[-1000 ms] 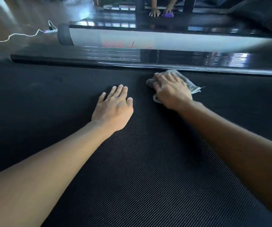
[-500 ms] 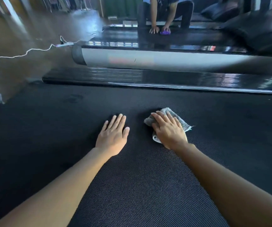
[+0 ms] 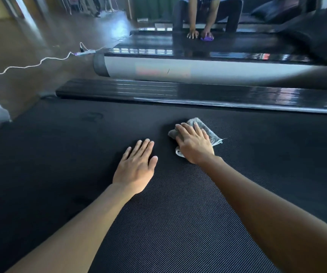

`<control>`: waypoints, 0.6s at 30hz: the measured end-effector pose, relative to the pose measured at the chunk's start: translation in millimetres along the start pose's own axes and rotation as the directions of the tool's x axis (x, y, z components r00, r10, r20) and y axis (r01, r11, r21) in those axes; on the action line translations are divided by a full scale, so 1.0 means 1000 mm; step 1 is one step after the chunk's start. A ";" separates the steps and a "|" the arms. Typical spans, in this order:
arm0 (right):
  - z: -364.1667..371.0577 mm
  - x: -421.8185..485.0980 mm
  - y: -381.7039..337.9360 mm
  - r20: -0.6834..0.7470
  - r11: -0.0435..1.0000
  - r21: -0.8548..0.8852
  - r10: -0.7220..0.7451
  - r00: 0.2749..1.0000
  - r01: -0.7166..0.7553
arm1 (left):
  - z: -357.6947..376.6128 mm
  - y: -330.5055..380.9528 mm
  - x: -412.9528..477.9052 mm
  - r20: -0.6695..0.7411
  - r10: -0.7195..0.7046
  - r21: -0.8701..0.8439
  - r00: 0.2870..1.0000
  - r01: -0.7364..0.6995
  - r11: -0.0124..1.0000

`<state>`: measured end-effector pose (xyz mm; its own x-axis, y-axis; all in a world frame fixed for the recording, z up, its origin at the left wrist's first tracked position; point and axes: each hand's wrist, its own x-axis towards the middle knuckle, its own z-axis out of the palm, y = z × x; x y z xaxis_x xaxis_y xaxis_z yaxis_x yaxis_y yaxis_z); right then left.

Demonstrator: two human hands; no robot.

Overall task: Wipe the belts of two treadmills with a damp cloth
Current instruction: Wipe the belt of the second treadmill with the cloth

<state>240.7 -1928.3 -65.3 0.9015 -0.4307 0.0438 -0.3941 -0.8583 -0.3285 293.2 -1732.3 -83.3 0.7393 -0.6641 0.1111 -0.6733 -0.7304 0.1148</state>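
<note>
A black ribbed treadmill belt (image 3: 178,223) fills the lower part of the view. My right hand (image 3: 195,144) lies flat on a crumpled grey cloth (image 3: 211,133) and presses it onto the belt, fingers spread over it. My left hand (image 3: 136,167) rests palm down on the bare belt just left of the cloth, fingers straight and together. A second treadmill belt (image 3: 227,43) lies beyond, past a glossy black side rail (image 3: 198,95).
A silver treadmill side cover (image 3: 198,70) runs across behind the rail. Another person (image 3: 208,14) kneels on the far treadmill with a purple cloth (image 3: 207,38). A white power strip and cable (image 3: 84,53) lie on the brown floor at left.
My right hand has pulled the cloth back from the side rail toward me across the belt. The left hand stays flat on the belt. The view has tilted up.
</note>
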 end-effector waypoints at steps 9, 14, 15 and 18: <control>0.008 -0.085 -0.015 -0.036 0.988 -0.013 -0.154 0.987 0.154 | -0.004 0.003 -0.001 0.063 -0.033 0.010 0.997 0.032 0.999; 0.008 -0.088 -0.018 -0.032 0.993 -0.006 -0.121 0.992 0.121 | -0.004 0.002 -0.002 0.083 -0.019 -0.006 0.996 0.020 1.000; 0.007 -0.088 -0.018 -0.029 0.993 -0.013 -0.119 0.993 0.118 | -0.002 0.001 -0.001 0.077 -0.019 -0.009 0.997 0.020 1.000; 0.007 -0.090 -0.020 -0.034 0.994 -0.018 -0.104 0.994 0.103 | 0.001 0.000 0.002 0.053 -0.021 0.001 0.998 0.020 1.000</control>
<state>168.7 -1870.8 -69.1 0.9309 -0.3484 0.1095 -0.3021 -0.9032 -0.3050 294.6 -1733.1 -83.8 0.7522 -0.6566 0.0559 -0.6580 -0.7440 0.1160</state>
